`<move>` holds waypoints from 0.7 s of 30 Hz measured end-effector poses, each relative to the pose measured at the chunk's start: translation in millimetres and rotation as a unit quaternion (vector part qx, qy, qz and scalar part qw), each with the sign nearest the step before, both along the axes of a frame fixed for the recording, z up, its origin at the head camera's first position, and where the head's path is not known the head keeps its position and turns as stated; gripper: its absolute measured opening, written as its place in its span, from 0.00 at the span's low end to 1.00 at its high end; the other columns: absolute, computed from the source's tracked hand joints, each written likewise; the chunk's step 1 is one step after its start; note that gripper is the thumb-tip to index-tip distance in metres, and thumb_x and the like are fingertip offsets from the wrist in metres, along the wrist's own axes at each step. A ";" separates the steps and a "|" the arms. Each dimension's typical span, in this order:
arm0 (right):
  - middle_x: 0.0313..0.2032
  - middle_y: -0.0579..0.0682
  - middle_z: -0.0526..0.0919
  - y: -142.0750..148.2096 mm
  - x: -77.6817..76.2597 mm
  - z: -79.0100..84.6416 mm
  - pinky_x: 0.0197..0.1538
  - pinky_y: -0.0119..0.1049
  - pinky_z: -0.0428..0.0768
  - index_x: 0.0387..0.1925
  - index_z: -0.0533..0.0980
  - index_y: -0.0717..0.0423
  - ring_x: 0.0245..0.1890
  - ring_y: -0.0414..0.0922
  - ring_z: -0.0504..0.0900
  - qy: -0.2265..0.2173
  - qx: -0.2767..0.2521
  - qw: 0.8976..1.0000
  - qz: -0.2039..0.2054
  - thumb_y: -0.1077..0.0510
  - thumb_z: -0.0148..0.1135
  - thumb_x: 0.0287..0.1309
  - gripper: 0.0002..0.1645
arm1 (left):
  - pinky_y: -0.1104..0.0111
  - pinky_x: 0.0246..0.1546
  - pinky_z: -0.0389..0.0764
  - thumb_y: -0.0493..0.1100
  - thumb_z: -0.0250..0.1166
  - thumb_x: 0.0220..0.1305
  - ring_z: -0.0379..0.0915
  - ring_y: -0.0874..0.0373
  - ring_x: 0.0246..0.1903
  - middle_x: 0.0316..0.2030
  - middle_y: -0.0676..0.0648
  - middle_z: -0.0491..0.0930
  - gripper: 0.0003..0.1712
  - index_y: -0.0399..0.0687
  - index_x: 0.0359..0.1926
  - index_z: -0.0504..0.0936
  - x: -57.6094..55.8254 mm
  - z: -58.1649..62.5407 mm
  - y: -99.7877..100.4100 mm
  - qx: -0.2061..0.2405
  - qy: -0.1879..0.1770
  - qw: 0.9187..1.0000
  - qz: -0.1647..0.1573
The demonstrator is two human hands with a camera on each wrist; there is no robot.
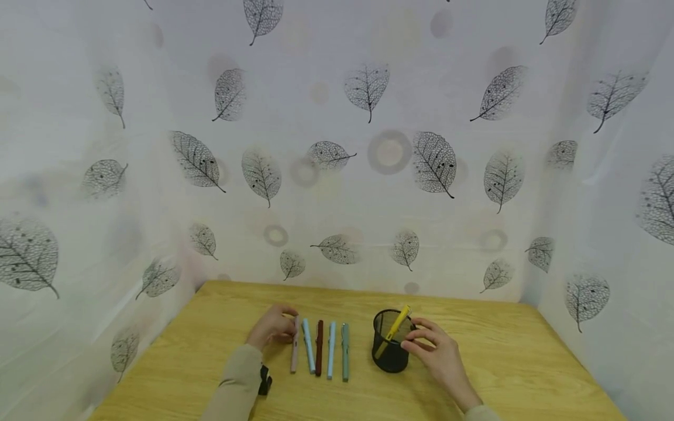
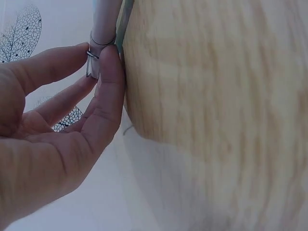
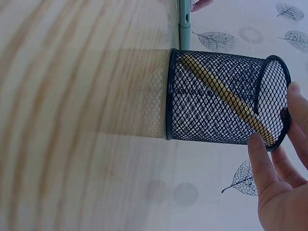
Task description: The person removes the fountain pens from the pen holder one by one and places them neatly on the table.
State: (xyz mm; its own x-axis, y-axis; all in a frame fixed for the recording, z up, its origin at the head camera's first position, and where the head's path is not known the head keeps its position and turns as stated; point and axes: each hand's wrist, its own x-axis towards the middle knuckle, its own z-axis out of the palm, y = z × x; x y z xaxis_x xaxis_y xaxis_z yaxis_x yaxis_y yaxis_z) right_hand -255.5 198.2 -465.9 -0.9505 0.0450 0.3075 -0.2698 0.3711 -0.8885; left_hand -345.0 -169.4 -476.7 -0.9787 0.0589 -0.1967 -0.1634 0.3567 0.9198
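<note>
My left hand (image 1: 275, 327) pinches the upper, clip end of a pale pink pen (image 1: 294, 354) between thumb and fingers. In the left wrist view the pink pen (image 2: 105, 24) has a wire clip, and my left hand (image 2: 72, 110) holds it close to the tabletop. My right hand (image 1: 437, 354) grips the right side of a black mesh pen holder (image 1: 391, 356) near its rim. The right wrist view shows the right hand's thumb and fingers (image 3: 262, 161) around the holder's rim. A yellow pen (image 1: 398, 321) leans inside the upright holder, its top above the rim.
Right of the pink pen lie a light blue pen (image 1: 308, 346), a dark red pen (image 1: 319, 348), another light blue pen (image 1: 331, 351) and a grey-green pen (image 1: 345, 352), roughly parallel. The wooden table (image 1: 421, 403) meets leaf-print curtains (image 1: 337, 204) at its back and sides.
</note>
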 end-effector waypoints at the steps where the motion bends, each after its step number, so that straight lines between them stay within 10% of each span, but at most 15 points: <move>1: 0.60 0.55 0.77 0.0 0.0 0.0 0.48 0.36 0.85 0.32 0.84 0.58 0.59 0.57 0.77 0.001 0.001 1.000 0.000 0.60 0.74 0.50 0.08 | 0.65 0.29 0.84 0.19 0.61 0.48 0.78 0.52 0.29 0.43 0.34 0.75 0.29 0.27 0.55 0.73 0.1 0.0 0.2 0.001 -0.005 1.000 0.002; 21: 0.60 0.57 0.77 1.4 -0.6 -1.0 0.47 0.36 0.85 0.33 0.84 0.61 0.59 0.59 0.76 0.005 0.002 1.000 0.002 0.61 0.74 0.49 0.09 | 0.66 0.25 0.83 0.21 0.63 0.51 0.78 0.53 0.27 0.40 0.36 0.78 0.26 0.30 0.55 0.76 -0.7 -0.1 2.9 -0.004 -0.014 1.000 0.004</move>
State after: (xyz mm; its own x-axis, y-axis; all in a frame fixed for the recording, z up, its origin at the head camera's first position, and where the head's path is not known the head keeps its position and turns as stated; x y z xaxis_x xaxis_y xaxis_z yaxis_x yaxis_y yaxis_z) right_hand -256.0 199.6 -466.9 -0.9474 0.0408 0.3176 -0.2802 0.3742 -0.8840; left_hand -345.6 -166.4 -476.8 -0.9730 0.0493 -0.2254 -0.1928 0.3631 0.9116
